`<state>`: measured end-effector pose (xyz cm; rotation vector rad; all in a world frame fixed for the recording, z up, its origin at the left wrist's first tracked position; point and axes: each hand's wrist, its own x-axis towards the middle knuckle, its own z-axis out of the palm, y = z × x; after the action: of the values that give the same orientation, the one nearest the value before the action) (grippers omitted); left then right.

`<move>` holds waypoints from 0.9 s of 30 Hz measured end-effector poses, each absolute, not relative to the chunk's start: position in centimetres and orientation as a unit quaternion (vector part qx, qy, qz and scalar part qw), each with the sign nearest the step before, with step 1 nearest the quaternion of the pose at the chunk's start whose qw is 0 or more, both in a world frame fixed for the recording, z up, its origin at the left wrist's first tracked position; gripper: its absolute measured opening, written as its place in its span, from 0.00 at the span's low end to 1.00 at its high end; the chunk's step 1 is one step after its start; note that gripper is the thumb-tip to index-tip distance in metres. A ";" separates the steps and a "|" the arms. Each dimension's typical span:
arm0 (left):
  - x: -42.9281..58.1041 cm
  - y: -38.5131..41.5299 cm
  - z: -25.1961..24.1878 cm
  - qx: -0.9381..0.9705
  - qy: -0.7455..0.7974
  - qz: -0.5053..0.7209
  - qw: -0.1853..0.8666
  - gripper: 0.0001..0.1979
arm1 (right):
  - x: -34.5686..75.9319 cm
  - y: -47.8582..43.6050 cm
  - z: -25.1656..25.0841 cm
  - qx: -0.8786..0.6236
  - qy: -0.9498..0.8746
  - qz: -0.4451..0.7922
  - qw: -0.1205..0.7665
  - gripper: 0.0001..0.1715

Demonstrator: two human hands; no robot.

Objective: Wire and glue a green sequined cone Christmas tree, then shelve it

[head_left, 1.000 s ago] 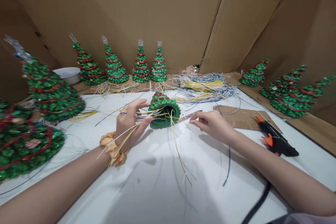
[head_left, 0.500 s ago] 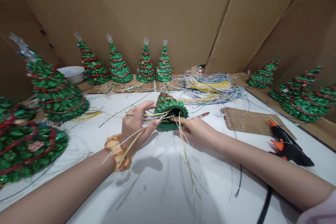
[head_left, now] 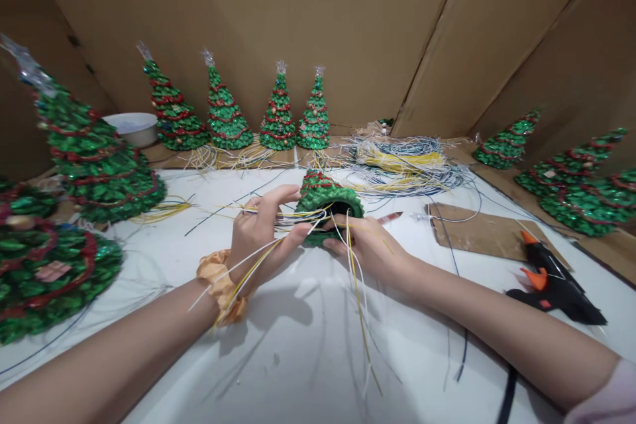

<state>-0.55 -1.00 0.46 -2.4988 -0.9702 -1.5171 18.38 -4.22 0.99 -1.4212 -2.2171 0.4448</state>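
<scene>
A small green sequin tree (head_left: 325, 195) with red trim lies tipped toward me on the white table (head_left: 298, 358), its hollow base facing me. My left hand (head_left: 263, 235) pinches a bundle of thin yellow and white wires (head_left: 358, 298) that run out of the tree's base. My right hand (head_left: 365, 248) is closed at the rim of the base, fingers among the wires. An orange scrunchie (head_left: 218, 281) sits on my left wrist.
Finished trees stand in a row at the back (head_left: 278, 112), at the left (head_left: 94, 146) and along the right edge (head_left: 571, 179). A wire coil (head_left: 402, 162), a cardboard piece (head_left: 477, 232), a black-and-orange glue gun (head_left: 551, 281) and a white bowl (head_left: 132, 127) lie around. Cardboard walls enclose the table.
My right hand has moved left from the table beside the tree to the tree's base and closed on the wires there. My left hand has kept its grip.
</scene>
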 end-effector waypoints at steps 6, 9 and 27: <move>-0.6 -1.2 0.6 -0.809 -0.324 -0.488 0.044 0.24 | 17.7 -4.6 0.6 -0.549 -0.811 0.028 0.200 0.13; -0.5 -1.1 0.6 -0.810 -0.321 -0.488 0.052 0.25 | 17.6 -4.7 0.5 -0.530 -0.820 -0.011 0.215 0.14; -0.3 -1.2 0.6 -0.815 -0.306 -0.490 0.037 0.31 | 19.2 -4.2 -0.1 -0.496 -0.815 0.010 0.300 0.09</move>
<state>-0.33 -1.25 0.59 -2.5022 -0.9407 -1.5054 19.17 -4.17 -0.14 -1.3167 -2.1639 0.0277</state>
